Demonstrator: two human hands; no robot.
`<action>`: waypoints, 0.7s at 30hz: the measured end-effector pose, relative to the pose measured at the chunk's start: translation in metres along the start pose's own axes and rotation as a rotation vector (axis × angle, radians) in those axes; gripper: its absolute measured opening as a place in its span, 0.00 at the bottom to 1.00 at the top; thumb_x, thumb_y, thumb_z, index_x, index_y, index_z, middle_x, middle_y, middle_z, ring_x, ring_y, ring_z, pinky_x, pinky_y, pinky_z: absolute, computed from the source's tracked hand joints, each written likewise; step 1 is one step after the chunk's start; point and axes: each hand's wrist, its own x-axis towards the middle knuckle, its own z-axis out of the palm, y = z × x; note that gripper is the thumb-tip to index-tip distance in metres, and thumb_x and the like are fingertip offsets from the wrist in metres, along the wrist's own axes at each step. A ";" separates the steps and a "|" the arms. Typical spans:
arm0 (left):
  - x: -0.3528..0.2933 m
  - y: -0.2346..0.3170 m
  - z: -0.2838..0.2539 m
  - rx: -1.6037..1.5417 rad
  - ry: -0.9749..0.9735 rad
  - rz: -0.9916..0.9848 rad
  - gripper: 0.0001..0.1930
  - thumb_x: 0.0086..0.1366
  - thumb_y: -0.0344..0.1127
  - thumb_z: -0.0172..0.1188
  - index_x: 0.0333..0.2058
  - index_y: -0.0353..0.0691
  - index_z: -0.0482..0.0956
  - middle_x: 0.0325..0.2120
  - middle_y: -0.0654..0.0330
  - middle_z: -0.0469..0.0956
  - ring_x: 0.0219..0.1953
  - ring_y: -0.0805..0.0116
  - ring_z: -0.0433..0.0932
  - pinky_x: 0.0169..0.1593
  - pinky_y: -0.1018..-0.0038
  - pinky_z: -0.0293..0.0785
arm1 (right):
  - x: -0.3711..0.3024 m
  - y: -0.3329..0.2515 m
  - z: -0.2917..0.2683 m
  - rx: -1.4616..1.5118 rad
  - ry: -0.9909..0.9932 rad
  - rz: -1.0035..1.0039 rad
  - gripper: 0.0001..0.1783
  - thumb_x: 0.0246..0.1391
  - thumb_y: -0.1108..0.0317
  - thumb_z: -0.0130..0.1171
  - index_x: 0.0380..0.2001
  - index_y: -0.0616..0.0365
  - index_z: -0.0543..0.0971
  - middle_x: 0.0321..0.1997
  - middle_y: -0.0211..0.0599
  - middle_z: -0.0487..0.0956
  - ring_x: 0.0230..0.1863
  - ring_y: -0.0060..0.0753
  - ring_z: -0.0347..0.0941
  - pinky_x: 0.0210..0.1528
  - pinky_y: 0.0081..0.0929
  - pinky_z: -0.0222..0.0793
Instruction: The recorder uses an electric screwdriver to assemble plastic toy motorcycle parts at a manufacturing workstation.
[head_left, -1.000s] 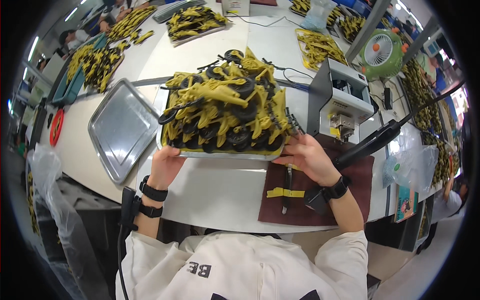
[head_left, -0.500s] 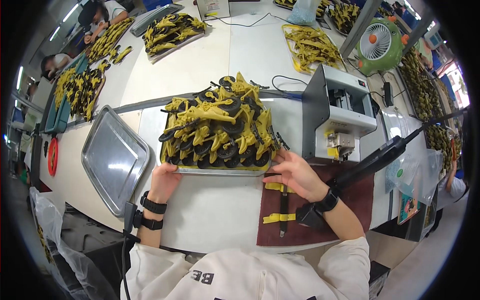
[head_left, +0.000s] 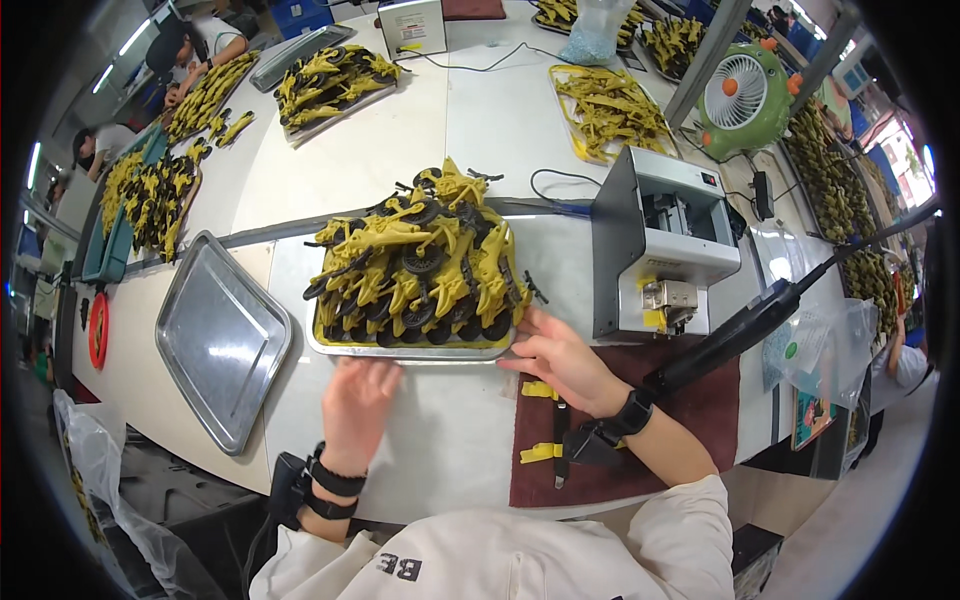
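Observation:
A metal tray (head_left: 420, 352) stands in front of me, heaped with yellow toy motorcycles (head_left: 425, 265) with black wheels. My left hand (head_left: 358, 410) is below the tray's near edge, palm down, its stretched fingertips against or just under the rim; exact contact is hard to make out. At the tray's near right corner is my right hand (head_left: 565, 365), fingers spread and touching the corner. Beside it on a dark red mat (head_left: 660, 440) lie a black strip (head_left: 562, 440) and small yellow parts (head_left: 541, 453).
A bare metal tray (head_left: 222, 345) lies at left. A grey-and-white machine (head_left: 665, 245) stands at right, near a black rod-shaped tool (head_left: 730, 335). Farther off are a green fan (head_left: 742, 100), more heaped trays (head_left: 335, 90) and co-workers (head_left: 195, 50).
My left hand has left the tray's near left corner and moved right along its front edge. The right hand stays at the corner. The tray has shifted slightly left and away; the view moved too.

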 end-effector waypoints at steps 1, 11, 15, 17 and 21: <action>-0.009 -0.004 -0.001 -0.019 -0.021 -0.067 0.23 0.61 0.34 0.47 0.55 0.39 0.61 0.51 0.54 0.67 0.57 0.59 0.64 0.62 0.61 0.57 | 0.000 0.003 0.001 0.000 -0.006 -0.001 0.31 0.53 0.79 0.40 0.63 0.60 0.55 0.64 0.33 0.60 0.64 0.30 0.57 0.62 0.38 0.58; 0.034 0.033 -0.013 0.516 -0.071 -0.079 0.33 0.58 0.22 0.45 0.64 0.43 0.50 0.40 0.58 0.70 0.39 0.68 0.73 0.41 0.74 0.71 | -0.019 0.028 0.018 -0.013 -0.139 0.099 0.29 0.60 0.73 0.45 0.64 0.61 0.53 0.66 0.37 0.57 0.64 0.33 0.58 0.60 0.32 0.62; 0.062 0.086 -0.041 0.812 0.075 -0.086 0.35 0.59 0.22 0.45 0.65 0.45 0.49 0.29 0.64 0.68 0.28 0.76 0.71 0.30 0.81 0.70 | -0.049 0.020 0.012 -0.076 -0.120 0.084 0.25 0.61 0.71 0.46 0.61 0.65 0.59 0.64 0.42 0.60 0.61 0.36 0.63 0.57 0.31 0.65; 0.085 0.107 -0.060 0.901 0.052 -0.096 0.30 0.61 0.24 0.43 0.64 0.45 0.55 0.27 0.66 0.70 0.26 0.78 0.71 0.29 0.82 0.71 | -0.067 0.015 0.005 -0.076 -0.102 0.053 0.24 0.61 0.71 0.46 0.59 0.66 0.61 0.62 0.43 0.63 0.59 0.37 0.65 0.56 0.31 0.66; 0.113 0.129 -0.044 1.086 0.212 -0.114 0.19 0.66 0.30 0.41 0.54 0.45 0.71 0.26 0.70 0.74 0.20 0.83 0.68 0.23 0.85 0.64 | -0.108 0.005 -0.007 -0.030 0.021 -0.059 0.20 0.60 0.71 0.45 0.54 0.66 0.67 0.55 0.41 0.71 0.51 0.33 0.73 0.50 0.27 0.69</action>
